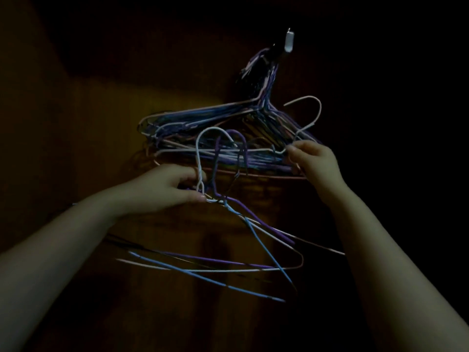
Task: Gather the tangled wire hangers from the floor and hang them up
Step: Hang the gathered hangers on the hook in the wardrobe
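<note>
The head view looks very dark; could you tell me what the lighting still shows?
Head view: dim and underexposed, corners black; a warm patch lights the wall behind the hung hangers; the metal hook catches a glint; the left hand and right hand are readable; darker detail is lost.

1. At one o'clock we see the wall hook (289, 41), with the hung hangers (203, 119) below it at twelve.
2. At nine, our left hand (165, 189) holds the loose hangers (253, 233), which trail toward six.
3. At three, our right hand (313, 161) pinches a single hanger (320, 110).
</note>
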`<control>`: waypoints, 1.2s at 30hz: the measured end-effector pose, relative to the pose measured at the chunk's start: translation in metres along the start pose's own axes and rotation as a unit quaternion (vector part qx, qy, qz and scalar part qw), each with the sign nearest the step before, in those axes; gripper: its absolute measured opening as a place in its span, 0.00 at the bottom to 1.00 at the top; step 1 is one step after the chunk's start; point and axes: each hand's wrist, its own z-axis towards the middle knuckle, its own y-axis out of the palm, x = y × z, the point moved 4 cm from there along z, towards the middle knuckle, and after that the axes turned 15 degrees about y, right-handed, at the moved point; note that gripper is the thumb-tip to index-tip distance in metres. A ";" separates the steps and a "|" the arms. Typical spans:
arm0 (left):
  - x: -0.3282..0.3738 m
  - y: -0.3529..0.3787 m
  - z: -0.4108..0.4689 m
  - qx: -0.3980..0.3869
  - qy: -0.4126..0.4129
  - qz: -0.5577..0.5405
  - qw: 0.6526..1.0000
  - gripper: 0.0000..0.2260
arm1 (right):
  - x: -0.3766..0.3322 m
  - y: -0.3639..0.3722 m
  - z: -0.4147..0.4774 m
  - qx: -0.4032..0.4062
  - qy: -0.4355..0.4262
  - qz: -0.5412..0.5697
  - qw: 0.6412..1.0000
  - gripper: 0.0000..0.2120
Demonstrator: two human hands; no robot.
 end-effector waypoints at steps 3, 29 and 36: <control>0.015 -0.012 0.016 0.011 0.043 -0.014 0.999 0.10 | -0.026 -0.007 0.030 -0.015 0.009 0.042 0.999 0.11; 0.025 -0.024 0.019 0.081 0.003 0.032 0.996 0.08 | -0.070 0.009 0.037 0.162 -0.091 -0.230 0.955 0.11; 0.023 0.016 -0.028 0.117 -0.079 -0.035 0.989 0.07 | -0.027 0.035 -0.131 0.259 -0.067 0.080 0.960 0.04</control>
